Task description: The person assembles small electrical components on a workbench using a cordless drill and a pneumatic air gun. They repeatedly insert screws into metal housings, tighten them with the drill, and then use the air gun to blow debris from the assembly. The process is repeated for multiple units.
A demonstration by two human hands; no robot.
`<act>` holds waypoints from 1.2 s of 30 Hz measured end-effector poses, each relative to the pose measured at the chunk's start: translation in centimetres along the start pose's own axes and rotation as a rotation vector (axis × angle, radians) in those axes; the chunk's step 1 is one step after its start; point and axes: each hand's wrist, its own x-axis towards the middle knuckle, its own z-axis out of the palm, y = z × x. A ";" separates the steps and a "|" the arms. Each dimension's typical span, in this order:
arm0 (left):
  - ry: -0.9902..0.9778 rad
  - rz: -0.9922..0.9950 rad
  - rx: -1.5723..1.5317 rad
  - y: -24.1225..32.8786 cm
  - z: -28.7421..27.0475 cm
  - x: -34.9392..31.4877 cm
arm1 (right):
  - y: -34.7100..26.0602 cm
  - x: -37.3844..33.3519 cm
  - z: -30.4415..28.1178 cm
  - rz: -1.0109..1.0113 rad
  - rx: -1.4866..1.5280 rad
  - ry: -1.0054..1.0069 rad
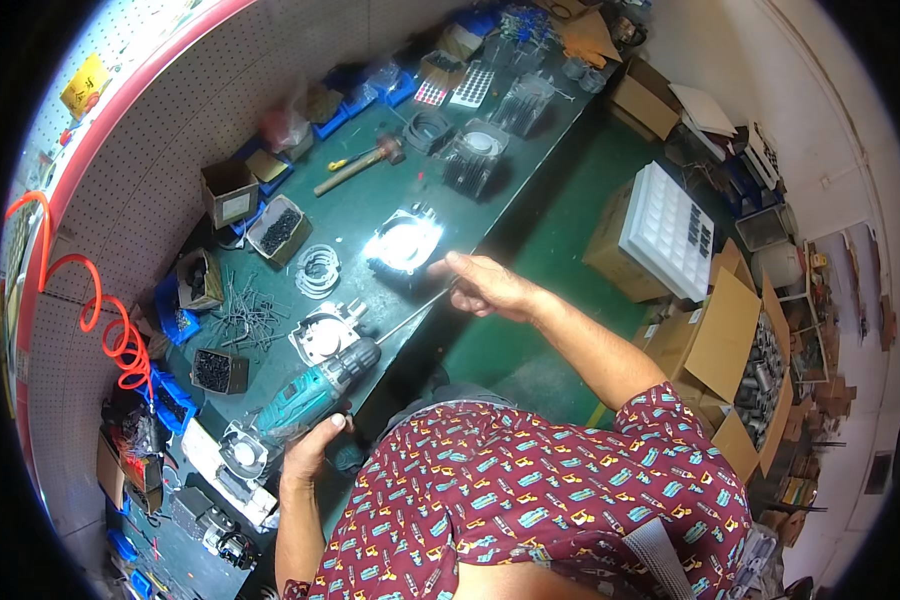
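My left hand (310,455) is wrapped round the handle of a teal power drill (303,398) at the near edge of the bench, its thumb showing on top. From the drill's chuck a long thin screwdriver bit (410,318) points up and to the right. At the bit's far end, the fingers of my right hand (488,285) are curled closed around its tip; whether a screw is there too is hidden. A round metal housing (406,243) gleams under the light just beyond that hand. Another cast metal housing (325,333) lies beside the drill's front.
Metal rings (317,271), loose long screws (245,312) and a box of black screws (280,230) lie to the left. A mallet (360,165) and finned cylinders (473,158) sit farther back. Cardboard boxes (705,340) stand on the floor at right. A red coiled hose (120,340) hangs left.
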 end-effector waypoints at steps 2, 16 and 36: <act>0.007 0.001 0.003 0.0 0.0 0.0 | 0.0 0.1 0.1 -0.002 -0.007 0.007; 0.020 -0.007 -0.009 0.3 -0.4 -0.2 | 5.5 0.7 -4.6 -0.056 0.330 0.253; 0.045 -0.046 0.009 0.1 0.1 -0.3 | 4.6 -0.1 -2.7 -0.146 0.314 0.190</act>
